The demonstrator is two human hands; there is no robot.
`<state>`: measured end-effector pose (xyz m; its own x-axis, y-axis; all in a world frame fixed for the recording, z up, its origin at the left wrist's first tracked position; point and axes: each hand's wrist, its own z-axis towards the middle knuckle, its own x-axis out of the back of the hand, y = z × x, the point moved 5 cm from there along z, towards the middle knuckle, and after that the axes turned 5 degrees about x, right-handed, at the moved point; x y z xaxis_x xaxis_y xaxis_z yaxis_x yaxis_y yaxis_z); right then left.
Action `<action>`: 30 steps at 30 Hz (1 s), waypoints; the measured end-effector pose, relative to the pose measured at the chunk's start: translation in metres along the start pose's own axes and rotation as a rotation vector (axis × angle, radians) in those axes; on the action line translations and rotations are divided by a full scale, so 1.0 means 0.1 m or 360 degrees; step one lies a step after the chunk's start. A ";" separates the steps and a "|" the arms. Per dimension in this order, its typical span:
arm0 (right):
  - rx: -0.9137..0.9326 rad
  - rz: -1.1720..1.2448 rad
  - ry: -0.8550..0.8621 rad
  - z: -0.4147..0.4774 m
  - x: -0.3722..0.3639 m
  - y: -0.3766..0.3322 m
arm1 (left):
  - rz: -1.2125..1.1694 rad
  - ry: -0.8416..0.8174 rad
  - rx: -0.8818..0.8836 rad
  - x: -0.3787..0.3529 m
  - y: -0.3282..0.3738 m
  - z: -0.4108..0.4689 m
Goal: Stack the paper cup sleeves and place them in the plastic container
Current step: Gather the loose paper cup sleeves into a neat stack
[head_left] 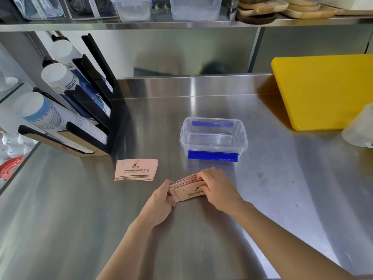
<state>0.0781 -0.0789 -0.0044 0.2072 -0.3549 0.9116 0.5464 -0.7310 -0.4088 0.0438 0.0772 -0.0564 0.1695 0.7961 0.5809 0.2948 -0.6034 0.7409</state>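
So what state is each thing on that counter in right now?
Plastic container: lidless, empty, upright on the steel counter.
Held sleeves: flat, fanned out, gripped by both hands.
Left hand: closed on the fan's left end.
Right hand: pressed over its right end.
Second sleeve pile: flat, roughly squared, untouched.
Yellow cutting board: lying flat.

A café or drinks-shop prep kitchen: a stainless steel worktop (262,188), a black rack of stacked paper cups (60,118) left of the fingers, a yellow cutting board (323,91) right, storage tubs (133,9) shelved above.
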 end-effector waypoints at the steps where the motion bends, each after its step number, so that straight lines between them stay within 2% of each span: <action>1: -0.0003 0.0016 0.0033 -0.01 -0.03 0.01 | -0.0001 -0.0036 -0.0014 -0.01 -0.01 0.00; 4: -0.0081 0.0038 0.0119 -0.02 -0.10 0.07 | 0.0031 -0.0107 -0.0028 -0.03 -0.03 -0.01; 9: -0.0005 -0.0394 0.0286 0.00 -0.09 0.05 | -0.0022 -0.0092 -0.0060 -0.03 0.00 -0.04; 13: -0.0091 -0.0453 0.0369 -0.02 -0.04 0.07 | -0.0109 -0.0014 -0.0052 -0.05 0.02 -0.07; 16: -0.0094 -0.0221 0.0315 -0.02 -0.09 0.10 | -0.0025 0.0143 -0.0038 -0.02 0.04 -0.05; 20: -0.0351 0.0377 0.0304 -0.05 -0.15 0.20 | -0.0053 0.0153 0.0001 -0.01 0.04 -0.01; 26: -0.0486 0.0488 0.0185 -0.07 -0.12 0.34 | -0.0069 0.0171 0.0010 0.02 0.00 0.02; 30: -0.0639 0.0698 0.0236 -0.17 -0.12 0.47 | -0.0133 0.0183 0.0031 0.03 -0.02 0.03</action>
<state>0.0878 -0.1189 -0.0352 0.2128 -0.7287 0.6510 0.0815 -0.6507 -0.7550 0.0469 0.0807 -0.0571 0.0349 0.8324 0.5531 0.3214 -0.5334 0.7824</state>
